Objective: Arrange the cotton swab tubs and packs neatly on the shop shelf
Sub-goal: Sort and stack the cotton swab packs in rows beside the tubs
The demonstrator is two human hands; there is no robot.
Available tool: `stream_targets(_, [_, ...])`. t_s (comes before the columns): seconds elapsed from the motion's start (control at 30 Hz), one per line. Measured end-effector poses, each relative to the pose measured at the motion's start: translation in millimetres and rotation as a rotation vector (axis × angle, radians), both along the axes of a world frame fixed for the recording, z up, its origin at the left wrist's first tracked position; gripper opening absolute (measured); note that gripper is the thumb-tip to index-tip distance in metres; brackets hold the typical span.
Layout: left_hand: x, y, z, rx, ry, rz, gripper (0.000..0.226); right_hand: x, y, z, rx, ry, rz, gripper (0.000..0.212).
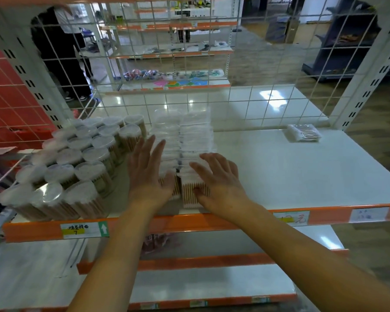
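Tubs (77, 158) and boxes (185, 140) stand ranked; both flat, unclenched hands, left (148, 174) and right (216, 179), square them; one pack (304, 132) lies well right, unplaced.

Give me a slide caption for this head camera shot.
Both hands, left hand and right hand, flat on stacked cotton swab packs beside round tubs.

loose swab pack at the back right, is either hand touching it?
No. The loose pack lies alone at the back right, while both hands, left and right, rest on the rectangular packs.
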State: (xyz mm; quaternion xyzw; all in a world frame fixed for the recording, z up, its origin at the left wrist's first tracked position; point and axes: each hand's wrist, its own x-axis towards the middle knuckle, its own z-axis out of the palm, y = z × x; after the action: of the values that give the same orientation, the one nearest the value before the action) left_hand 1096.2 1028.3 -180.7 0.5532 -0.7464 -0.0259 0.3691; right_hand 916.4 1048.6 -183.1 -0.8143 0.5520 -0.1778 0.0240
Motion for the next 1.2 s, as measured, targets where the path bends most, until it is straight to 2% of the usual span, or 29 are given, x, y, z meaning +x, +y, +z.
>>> stream_targets(0.3, [-70.9, -20.2, 39.4, -0.091, 0.057, -0.108, 0.057, -35.7, -9.1, 12.4, -0.301, -0.143, -0.084, 0.044])
stream_targets(0.53, [-153.9, -43.9, 43.7, -0.160, 0.018, -0.229, 0.044, -104.4, -30.8, 13.4, -0.307, -0.194, -0.219, 0.042])
stream_targets(0.67, [-202.6, -55.7, 39.2, -0.100, -0.064, -0.277, 0.045, -154.8, -43.1, 4.3, -0.294, -0.220, -0.316, 0.041])
stream_targets(0.77, [-236.1, -64.2, 33.8, -0.011, -0.140, -0.295, 0.047, -190.2, -51.1, 0.8, -0.221, -0.270, -0.454, 0.032])
stream_targets(1.0, [-284.2, -81.9, 1.8, 0.215, -0.228, -0.296, 0.047, -265.4, -74.4, -10.9, 0.006, -0.443, -0.770, 0.032])
stream_targets(1.2, [-305.7, -86.7, -18.5, 0.292, -0.255, -0.290, 0.045, -299.8, -101.3, -14.1, 0.230, -0.269, -0.991, 0.049])
